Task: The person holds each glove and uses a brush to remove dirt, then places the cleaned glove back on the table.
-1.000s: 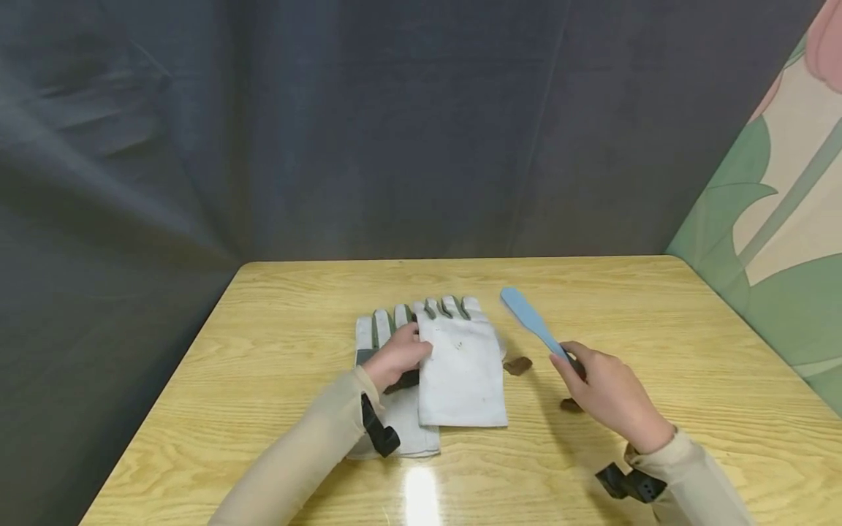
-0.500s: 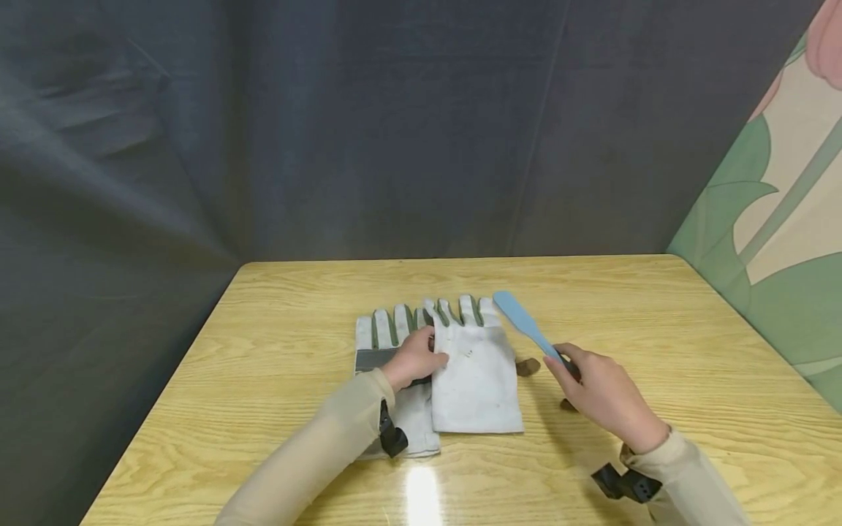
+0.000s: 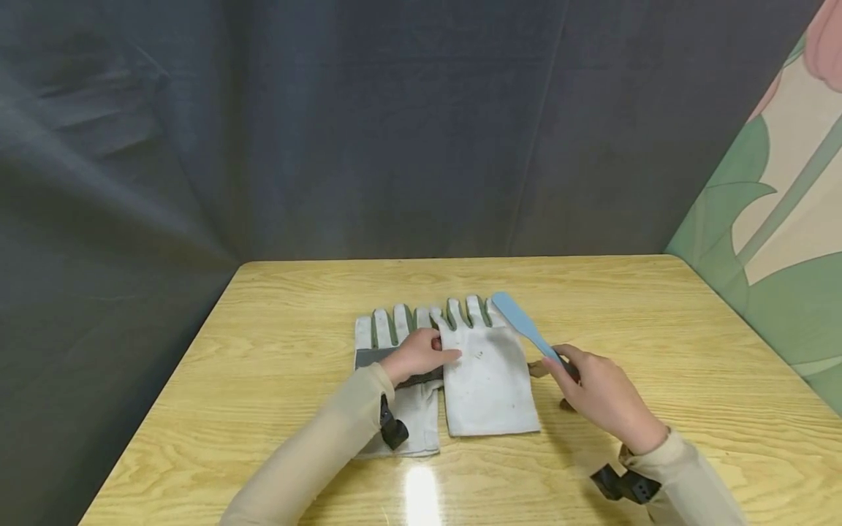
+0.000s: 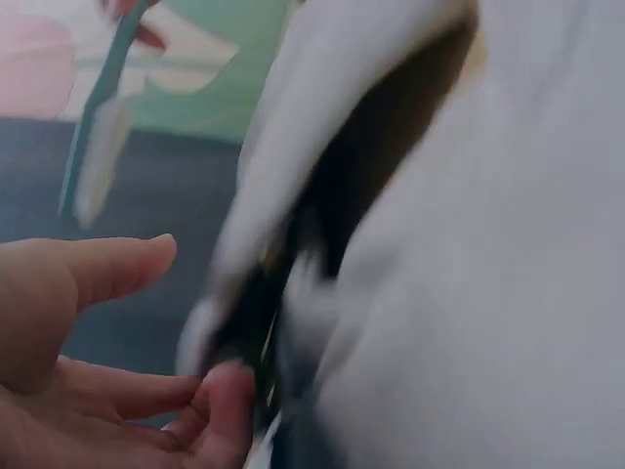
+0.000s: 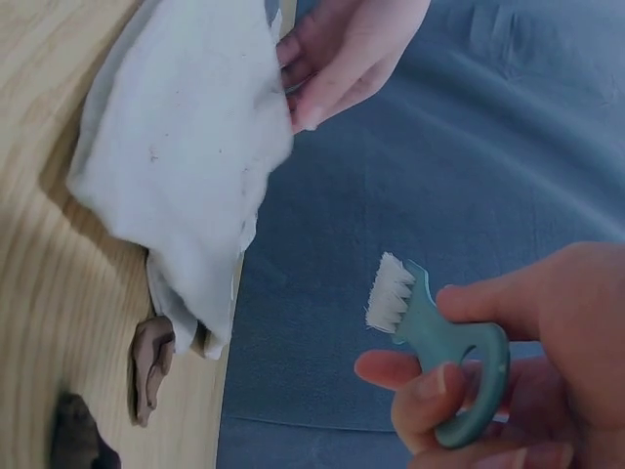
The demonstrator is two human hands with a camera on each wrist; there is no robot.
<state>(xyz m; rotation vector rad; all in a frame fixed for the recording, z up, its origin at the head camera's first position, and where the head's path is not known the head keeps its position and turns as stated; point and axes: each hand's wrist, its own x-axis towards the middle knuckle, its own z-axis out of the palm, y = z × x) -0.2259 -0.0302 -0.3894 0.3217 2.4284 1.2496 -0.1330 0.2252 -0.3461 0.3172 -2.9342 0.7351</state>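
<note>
A pair of white work gloves with green between the fingers lies on the table. The left glove [image 3: 376,358] has a dark grey band and lies partly under the right glove [image 3: 490,383]. My left hand [image 3: 421,356] holds the right glove's left edge, thumb over the top, fingertips at a dark part beneath in the left wrist view. That glove is tilted in the right wrist view. My right hand [image 3: 605,391] grips a blue brush [image 5: 444,342] by its looped handle. Its white bristles [image 5: 389,291] show in the right wrist view, apart from the gloves there.
Two brown, crumpled pieces [image 5: 151,369] lie on the wooden table [image 3: 276,343] right of the gloves, one partly covered by the right glove in the head view. A dark cloth [image 3: 395,131] hangs behind, and a floral panel [image 3: 776,241] stands at the right.
My left hand has moved right, and the right glove has shifted right with it, uncovering more of the left glove. The brush has moved slightly left, its tip overlapping the right glove's fingers.
</note>
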